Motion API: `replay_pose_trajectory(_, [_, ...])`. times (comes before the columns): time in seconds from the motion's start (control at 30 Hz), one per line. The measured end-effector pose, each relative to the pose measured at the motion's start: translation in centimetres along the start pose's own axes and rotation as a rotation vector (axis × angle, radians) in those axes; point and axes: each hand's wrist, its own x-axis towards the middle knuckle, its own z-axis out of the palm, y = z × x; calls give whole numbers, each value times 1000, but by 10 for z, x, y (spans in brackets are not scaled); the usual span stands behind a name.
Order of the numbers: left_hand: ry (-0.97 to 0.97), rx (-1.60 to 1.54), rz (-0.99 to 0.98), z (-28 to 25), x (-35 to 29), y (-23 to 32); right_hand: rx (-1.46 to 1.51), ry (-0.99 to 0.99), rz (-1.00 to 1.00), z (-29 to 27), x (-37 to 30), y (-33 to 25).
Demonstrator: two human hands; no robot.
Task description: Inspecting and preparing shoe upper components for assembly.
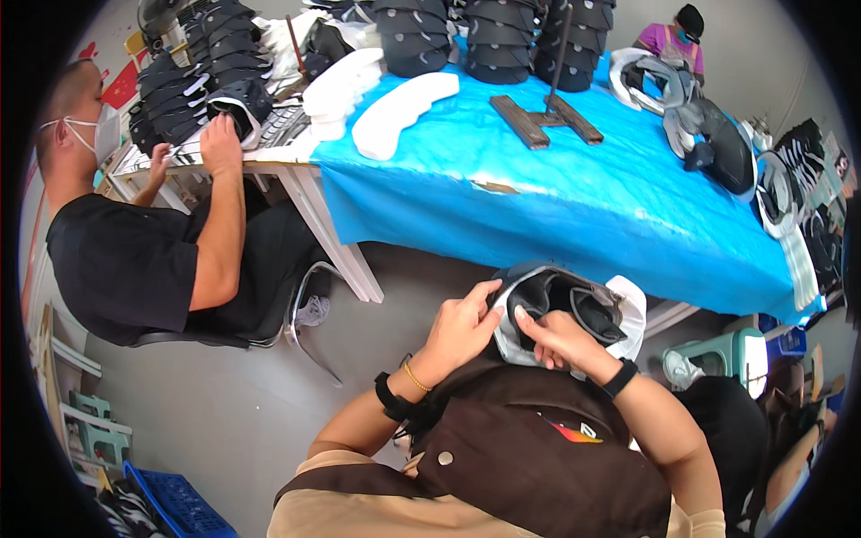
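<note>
In my lap, below the table's front edge, lies what looks like a padded helmet liner (587,309), its hollow turned up toward me. It has a black padded inside and a white-and-grey rim, with a white flap standing out on its right. My left hand (468,323) grips the left side of the rim, thumb and forefinger on the edge. My right hand (567,339) is closed on the near side of the rim, with the thumb pointing toward the left hand. Some right-hand fingers are partly hidden, and whether they pinch anything small cannot be seen.
A table under a blue sheet (430,188) carries curved white foam pieces (399,117), a dark wooden stand with a rod (547,121), stacked black shells (498,49) and more liners (713,148). A masked co-worker (126,242) sits left. A blue crate (179,502) stands lower left.
</note>
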Motion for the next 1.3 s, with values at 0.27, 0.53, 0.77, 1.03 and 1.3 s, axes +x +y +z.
replay_pose_trajectory(0.27, [31,92,-45,-3,2,16,-345,157,-261,0,15,4])
replay_pose_trajectory(0.53, [-67,-154,-267,-24,23,10,-1111,345,-452,11,39,43])
replay_pose_trajectory(0.77, [-6,-517,-333,-33,21,-42,-1235,294,-159,14,31,23])
replay_pose_trajectory(1.03, [-159,-664,-505,-22,-2,-55,-22,117,-209,8,-5,-30])
replay_pose_trajectory(1.3, [-130,-606,-366,-18,-7,-37,1040,-6,-190,46,23,-18])
